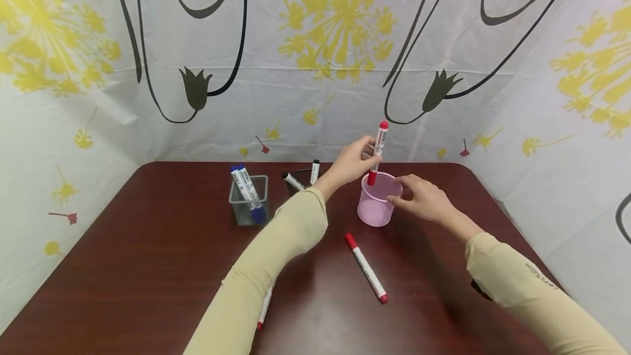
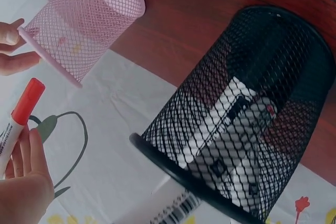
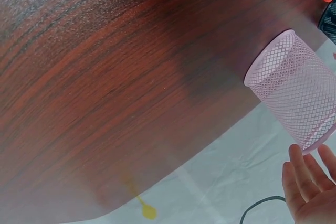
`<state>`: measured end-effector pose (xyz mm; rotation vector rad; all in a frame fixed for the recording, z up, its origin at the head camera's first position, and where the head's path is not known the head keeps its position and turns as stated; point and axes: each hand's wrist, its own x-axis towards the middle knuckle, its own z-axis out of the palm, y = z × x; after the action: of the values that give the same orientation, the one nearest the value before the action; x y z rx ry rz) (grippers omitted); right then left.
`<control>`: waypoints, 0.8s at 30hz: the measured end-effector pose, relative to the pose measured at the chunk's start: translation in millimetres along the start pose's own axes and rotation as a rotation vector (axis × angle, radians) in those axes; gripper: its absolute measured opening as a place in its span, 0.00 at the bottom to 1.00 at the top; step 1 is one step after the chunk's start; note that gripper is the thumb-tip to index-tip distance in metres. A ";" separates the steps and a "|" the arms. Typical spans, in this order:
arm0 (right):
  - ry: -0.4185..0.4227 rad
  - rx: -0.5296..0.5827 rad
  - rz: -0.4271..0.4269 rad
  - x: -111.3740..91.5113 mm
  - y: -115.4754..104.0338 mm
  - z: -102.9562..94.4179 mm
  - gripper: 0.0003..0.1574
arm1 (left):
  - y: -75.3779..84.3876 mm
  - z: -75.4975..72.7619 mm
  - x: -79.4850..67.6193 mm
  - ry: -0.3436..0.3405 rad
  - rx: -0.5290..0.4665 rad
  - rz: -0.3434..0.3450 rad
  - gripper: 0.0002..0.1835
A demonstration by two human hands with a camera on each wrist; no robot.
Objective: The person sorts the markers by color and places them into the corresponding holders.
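My left hand (image 1: 351, 160) pinches a red-and-white whiteboard marker (image 1: 378, 147), held nearly upright with one red end down at the mouth of a pink mesh pen cup (image 1: 376, 212). The cup stands upright on the table. At its right side, my right hand (image 1: 426, 199) holds the rim between thumb and fingers. The left wrist view shows the marker's red end (image 2: 28, 100) close by the rim, with the right fingers (image 2: 10, 35) on it. In the right wrist view, fingertips (image 3: 295, 153) meet the rim.
A second red marker (image 1: 366, 267) lies in front of the pink cup; another (image 1: 266, 305) is partly hidden by the left sleeve. Left of the hands stand a grey square holder (image 1: 242, 212) with blue markers and a black mesh cup (image 2: 283, 56) with black markers. A patterned curtain (image 1: 315, 119) hangs behind.
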<state>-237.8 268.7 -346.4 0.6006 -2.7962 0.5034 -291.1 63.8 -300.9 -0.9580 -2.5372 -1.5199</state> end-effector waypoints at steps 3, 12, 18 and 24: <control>-0.002 0.003 0.000 -0.4 0.3 0.2 0.30 | -2.7 3.0 0.7 -0.008 0.008 -0.002 0.15; -0.007 -0.016 0.007 0.7 0.4 0.4 0.31 | -11.4 7.7 -5.8 -0.048 0.066 -0.020 0.20; -0.013 -0.018 0.001 1.0 -1.1 -1.7 0.31 | -8.6 4.9 -14.9 0.023 0.125 0.055 0.26; -0.018 -0.018 -0.005 1.2 0.9 -1.5 0.31 | -0.5 1.4 -34.7 0.018 0.058 0.140 0.25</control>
<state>-239.0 269.6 -344.9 0.6104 -2.8122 0.4743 -262.9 47.8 -313.5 -1.0831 -2.4308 -1.4029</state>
